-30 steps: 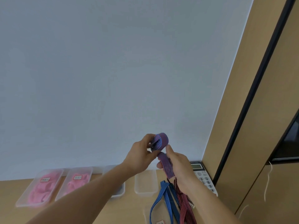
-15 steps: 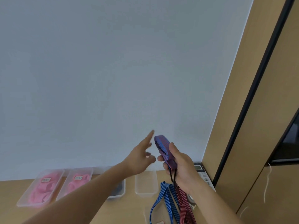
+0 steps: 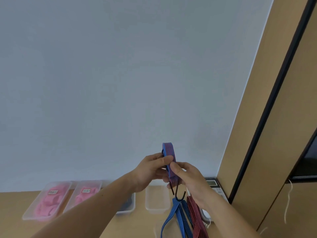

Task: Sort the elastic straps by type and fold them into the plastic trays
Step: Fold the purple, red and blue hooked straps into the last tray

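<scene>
Head view: fingers (image 3: 175,167) partly cover the folded strap (image 3: 169,149).

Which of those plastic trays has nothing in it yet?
The rightmost tray: it looks bare. The leftmost tray and the second tray hold pink straps; the third tray holds something dark.

One head-worn view, facing forward mostly at wall (image 3: 120,83), desk (image 3: 10,212) along the bottom edge
</scene>
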`<state>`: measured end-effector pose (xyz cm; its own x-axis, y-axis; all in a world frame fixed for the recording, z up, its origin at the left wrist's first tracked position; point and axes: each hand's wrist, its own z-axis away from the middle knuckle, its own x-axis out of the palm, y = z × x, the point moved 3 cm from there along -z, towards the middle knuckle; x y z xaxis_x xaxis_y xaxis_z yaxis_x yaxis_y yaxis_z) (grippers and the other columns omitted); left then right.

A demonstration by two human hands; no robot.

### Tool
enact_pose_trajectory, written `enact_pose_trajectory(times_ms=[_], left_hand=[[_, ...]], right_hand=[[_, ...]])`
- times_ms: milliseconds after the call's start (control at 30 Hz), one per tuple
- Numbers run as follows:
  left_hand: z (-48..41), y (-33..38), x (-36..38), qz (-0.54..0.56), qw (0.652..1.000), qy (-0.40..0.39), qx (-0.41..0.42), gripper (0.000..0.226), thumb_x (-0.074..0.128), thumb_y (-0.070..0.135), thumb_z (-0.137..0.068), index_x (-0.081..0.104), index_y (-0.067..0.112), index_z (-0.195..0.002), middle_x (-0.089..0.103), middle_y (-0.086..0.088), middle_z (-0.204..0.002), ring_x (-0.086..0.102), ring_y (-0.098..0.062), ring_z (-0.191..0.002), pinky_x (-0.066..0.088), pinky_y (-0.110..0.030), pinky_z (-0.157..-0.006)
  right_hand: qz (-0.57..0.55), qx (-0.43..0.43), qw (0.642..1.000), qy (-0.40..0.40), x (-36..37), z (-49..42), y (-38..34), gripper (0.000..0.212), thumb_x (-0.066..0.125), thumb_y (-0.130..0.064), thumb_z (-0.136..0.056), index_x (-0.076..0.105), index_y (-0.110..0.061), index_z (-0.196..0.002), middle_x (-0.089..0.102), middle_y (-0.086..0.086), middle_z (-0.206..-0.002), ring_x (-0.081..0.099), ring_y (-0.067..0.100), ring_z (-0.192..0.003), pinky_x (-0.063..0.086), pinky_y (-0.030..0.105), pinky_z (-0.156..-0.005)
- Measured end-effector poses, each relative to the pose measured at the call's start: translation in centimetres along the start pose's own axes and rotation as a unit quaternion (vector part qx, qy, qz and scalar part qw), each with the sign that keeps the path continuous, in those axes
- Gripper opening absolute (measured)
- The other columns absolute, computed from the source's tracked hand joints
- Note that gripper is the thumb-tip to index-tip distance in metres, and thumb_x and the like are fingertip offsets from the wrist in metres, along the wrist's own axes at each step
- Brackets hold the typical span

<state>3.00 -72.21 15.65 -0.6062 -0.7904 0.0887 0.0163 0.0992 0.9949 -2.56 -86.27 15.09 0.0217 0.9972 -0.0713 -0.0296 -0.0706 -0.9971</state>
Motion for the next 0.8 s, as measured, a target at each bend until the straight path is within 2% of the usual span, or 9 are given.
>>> enact_pose_trajectory(times_ms=[67, 133, 200, 300, 400, 500, 600, 733, 800], left_hand=[[0.0, 0.2, -0.5, -0.021, 0.999, 0.023, 0.009, 0.04, 0.067, 0.038, -0.086, 0.063, 0.006, -0.109, 0.068, -0.02, -0.098, 0.066, -0.038, -0.083, 0.053, -0.049, -0.09], [-0.1, 0.4, -1.2, -0.072, 0.996, 0.048, 0.03, 0.036, 0.068, 0.033, -0.087, 0.064, 0.016, -0.118, 0.067, -0.017, -0.112, 0.069, -0.03, -0.095, 0.054, -0.048, -0.093], [-0.1, 0.3, -1.6, -0.132, 0.988, 0.046, 0.066, 0.034, 0.068, 0.022, -0.092, 0.06, 0.022, -0.126, 0.066, -0.009, -0.112, 0.067, -0.018, -0.092, 0.057, -0.042, -0.088], [0.1, -0.2, -1.6, -0.216, 0.969, 0.025, 0.121, 0.038, 0.067, 0.012, -0.092, 0.058, 0.031, -0.124, 0.067, -0.002, -0.108, 0.064, -0.007, -0.091, 0.055, -0.025, -0.079], [0.0, -0.9, -2.1, -0.292, 0.94, 0.037, 0.171, 0.05, 0.07, 0.014, -0.089, 0.054, 0.037, -0.13, 0.062, 0.011, -0.116, 0.062, -0.003, -0.102, 0.055, -0.026, -0.084], [-0.3, -1.6, -3.1, -0.365, 0.908, 0.055, 0.197, 0.06, 0.069, 0.023, -0.089, 0.046, 0.035, -0.143, 0.048, 0.023, -0.135, 0.059, -0.006, -0.111, 0.053, -0.029, -0.09], [-0.3, -1.9, -3.8, -0.41, 0.881, 0.07, 0.225, 0.061, 0.065, 0.027, -0.091, 0.041, 0.04, -0.145, 0.04, 0.028, -0.139, 0.055, -0.001, -0.112, 0.05, -0.025, -0.093], [-0.1, -2.4, -4.6, -0.489, 0.828, 0.064, 0.267, 0.058, 0.06, 0.025, -0.093, 0.041, 0.04, -0.145, 0.038, 0.009, -0.153, 0.052, -0.004, -0.122, 0.043, -0.015, -0.098], [-0.2, -2.8, -4.7, -0.514, 0.804, 0.058, 0.294, 0.058, 0.058, 0.023, -0.092, 0.04, 0.039, -0.145, 0.038, 0.004, -0.154, 0.051, -0.009, -0.127, 0.042, -0.015, -0.098]], right_hand=[[0.033, 0.029, 0.999, -0.007, 0.1, -0.2, 0.2, 0.067, 0.064, -0.061, -0.077, 0.058, -0.005, -0.113, 0.075, 0.017, -0.086, 0.07, 0.025, -0.074, 0.054, 0.047, -0.087], [0.027, 0.065, 0.997, -0.027, 0.3, -0.1, 0.6, 0.055, 0.061, -0.057, -0.085, 0.062, -0.007, -0.107, 0.074, 0.016, -0.086, 0.069, 0.022, -0.072, 0.054, 0.043, -0.079], [-0.04, 0.078, 0.996, -0.026, 0.5, -0.2, 0.7, 0.034, 0.062, -0.038, -0.092, 0.067, -0.005, -0.099, 0.072, 0.019, -0.09, 0.067, 0.027, -0.071, 0.056, 0.041, -0.072], [-0.13, 0.088, 0.987, -0.02, 1.0, -0.7, 0.9, 0.025, 0.059, -0.018, -0.093, 0.071, 0.004, -0.09, 0.066, 0.017, -0.084, 0.07, 0.033, -0.079, 0.056, 0.045, -0.083], [-0.186, 0.105, 0.976, -0.032, 1.7, -1.1, 1.3, 0.034, 0.051, -0.014, -0.091, 0.066, 0.012, -0.108, 0.061, 0.02, -0.092, 0.07, 0.036, -0.093, 0.053, 0.046, -0.093], [-0.231, 0.114, 0.965, -0.038, 2.1, -1.3, 1.6, 0.039, 0.046, -0.014, -0.09, 0.063, 0.01, -0.116, 0.065, 0.021, -0.099, 0.069, 0.035, -0.099, 0.049, 0.046, -0.1], [-0.256, 0.103, 0.96, -0.049, 2.5, -1.6, 1.6, 0.049, 0.057, -0.021, -0.081, 0.063, 0.009, -0.118, 0.064, 0.023, -0.107, 0.067, 0.037, -0.107, 0.043, 0.048, -0.107], [-0.238, 0.094, 0.965, -0.052, 3.0, -1.7, 1.0, 0.052, 0.06, -0.044, -0.089, 0.066, -0.003, -0.12, 0.068, 0.021, -0.118, 0.066, 0.034, -0.112, 0.043, 0.048, -0.107], [-0.206, 0.08, 0.975, -0.028, 3.0, -1.9, 0.9, 0.05, 0.061, -0.043, -0.085, 0.069, -0.005, -0.116, 0.07, 0.021, -0.114, 0.068, 0.034, -0.108, 0.045, 0.049, -0.105]])
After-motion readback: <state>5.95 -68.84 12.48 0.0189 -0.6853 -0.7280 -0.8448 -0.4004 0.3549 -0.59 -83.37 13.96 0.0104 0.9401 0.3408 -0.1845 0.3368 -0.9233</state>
